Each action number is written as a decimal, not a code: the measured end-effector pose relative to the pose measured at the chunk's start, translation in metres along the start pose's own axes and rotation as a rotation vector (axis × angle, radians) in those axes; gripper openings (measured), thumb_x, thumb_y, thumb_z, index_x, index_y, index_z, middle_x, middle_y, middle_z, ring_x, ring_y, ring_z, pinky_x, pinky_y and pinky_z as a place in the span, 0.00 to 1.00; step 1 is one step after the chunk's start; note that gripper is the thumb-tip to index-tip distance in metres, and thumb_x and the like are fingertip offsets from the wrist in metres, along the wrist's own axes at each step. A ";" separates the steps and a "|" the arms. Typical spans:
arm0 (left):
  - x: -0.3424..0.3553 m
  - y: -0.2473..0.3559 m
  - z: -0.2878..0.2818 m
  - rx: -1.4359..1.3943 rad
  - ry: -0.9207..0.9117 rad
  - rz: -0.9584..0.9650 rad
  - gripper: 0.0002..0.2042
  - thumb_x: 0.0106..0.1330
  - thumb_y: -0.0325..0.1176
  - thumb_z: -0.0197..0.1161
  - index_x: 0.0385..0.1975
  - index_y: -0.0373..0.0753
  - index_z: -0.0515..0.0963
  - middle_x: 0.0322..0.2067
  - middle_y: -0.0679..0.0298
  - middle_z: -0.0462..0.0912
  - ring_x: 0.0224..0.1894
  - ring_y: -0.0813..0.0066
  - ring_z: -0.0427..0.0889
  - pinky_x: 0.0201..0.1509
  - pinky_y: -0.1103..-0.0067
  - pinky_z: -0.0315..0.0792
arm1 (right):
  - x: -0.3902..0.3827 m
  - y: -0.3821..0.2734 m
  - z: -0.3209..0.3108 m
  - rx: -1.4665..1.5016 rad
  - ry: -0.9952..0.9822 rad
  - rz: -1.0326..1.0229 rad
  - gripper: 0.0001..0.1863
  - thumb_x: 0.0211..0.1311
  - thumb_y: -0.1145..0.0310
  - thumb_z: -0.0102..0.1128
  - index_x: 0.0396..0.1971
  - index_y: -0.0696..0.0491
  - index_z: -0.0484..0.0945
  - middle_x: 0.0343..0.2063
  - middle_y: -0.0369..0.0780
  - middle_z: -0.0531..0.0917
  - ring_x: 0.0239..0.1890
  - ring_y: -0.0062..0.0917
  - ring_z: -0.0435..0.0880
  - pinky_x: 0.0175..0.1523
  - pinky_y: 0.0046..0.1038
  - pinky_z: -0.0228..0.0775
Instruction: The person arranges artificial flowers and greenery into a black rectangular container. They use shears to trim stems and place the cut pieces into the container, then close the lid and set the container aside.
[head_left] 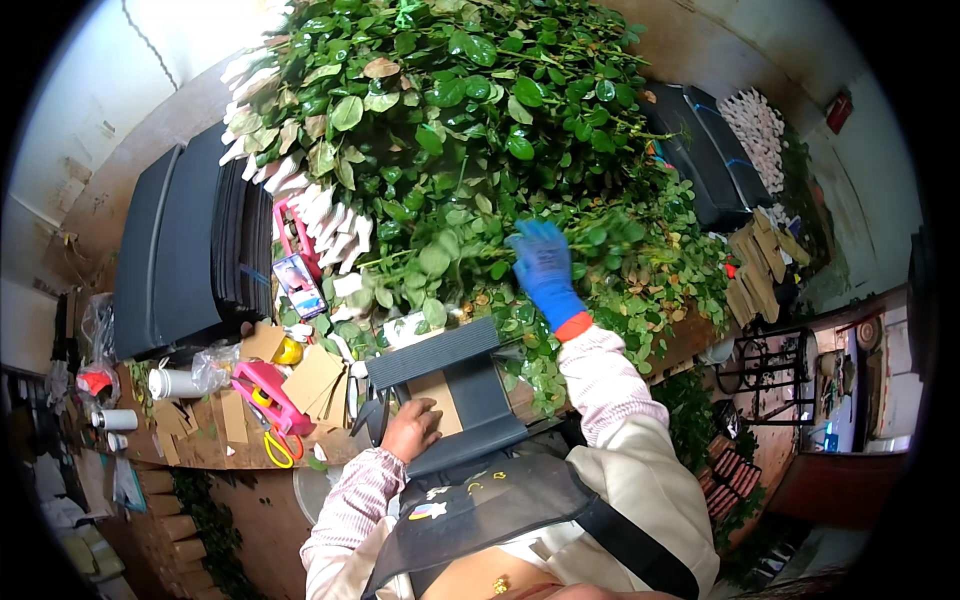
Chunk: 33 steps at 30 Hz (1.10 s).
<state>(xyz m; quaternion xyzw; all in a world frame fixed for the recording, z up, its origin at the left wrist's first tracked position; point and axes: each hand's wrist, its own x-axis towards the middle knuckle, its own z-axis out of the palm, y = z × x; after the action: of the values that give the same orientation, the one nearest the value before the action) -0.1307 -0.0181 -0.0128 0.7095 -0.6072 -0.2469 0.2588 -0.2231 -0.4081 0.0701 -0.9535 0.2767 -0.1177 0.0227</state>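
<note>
My left hand (411, 430) is bare, its fingers lying on a tan cardboard piece (436, 397). That piece rests on a dark corrugated sheet (478, 392), which is folded up at its far side and sits at the near edge of the table. My right hand (543, 258), in a blue glove with a red cuff, reaches into the leafy green stems (470, 215) spread in front of me. Leaves around it are blurred, and its fingers are smeared, so I cannot make out whether a stem is in them.
Stacked dark sheets (185, 250) stand at left, with more dark bundles (705, 155) at far right. White-wrapped heads (335, 230) line the pile's left side. A phone (299, 286), pink tape dispenser (268, 397), orange-handled scissors (278, 447) and white cup (175, 383) are at left.
</note>
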 end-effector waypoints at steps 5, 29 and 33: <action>0.004 -0.002 0.005 0.002 0.015 0.044 0.18 0.53 0.30 0.74 0.45 0.39 0.83 0.52 0.56 0.78 0.55 0.54 0.77 0.58 0.67 0.75 | -0.041 0.051 -0.003 0.084 -0.089 -0.112 0.22 0.50 0.75 0.64 0.47 0.41 0.84 0.54 0.40 0.81 0.60 0.39 0.77 0.68 0.44 0.65; -0.001 -0.005 0.007 -0.058 0.037 -0.016 0.17 0.57 0.40 0.75 0.45 0.41 0.86 0.54 0.56 0.78 0.58 0.55 0.76 0.71 0.56 0.64 | -0.230 0.066 0.005 -0.452 -0.582 0.019 0.17 0.65 0.58 0.57 0.52 0.41 0.82 0.56 0.42 0.81 0.53 0.35 0.81 0.56 0.41 0.72; 0.001 0.005 -0.005 -0.126 -0.010 -0.015 0.14 0.58 0.39 0.74 0.43 0.43 0.87 0.55 0.53 0.76 0.56 0.52 0.75 0.61 0.63 0.70 | -0.170 0.020 -0.047 -0.040 -0.248 0.216 0.18 0.63 0.65 0.59 0.53 0.44 0.81 0.48 0.41 0.85 0.47 0.34 0.85 0.53 0.38 0.75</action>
<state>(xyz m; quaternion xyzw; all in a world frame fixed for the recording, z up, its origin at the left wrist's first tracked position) -0.1304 -0.0190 -0.0058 0.6950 -0.5864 -0.2903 0.2982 -0.3845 -0.3337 0.0775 -0.9257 0.3749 0.0098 0.0502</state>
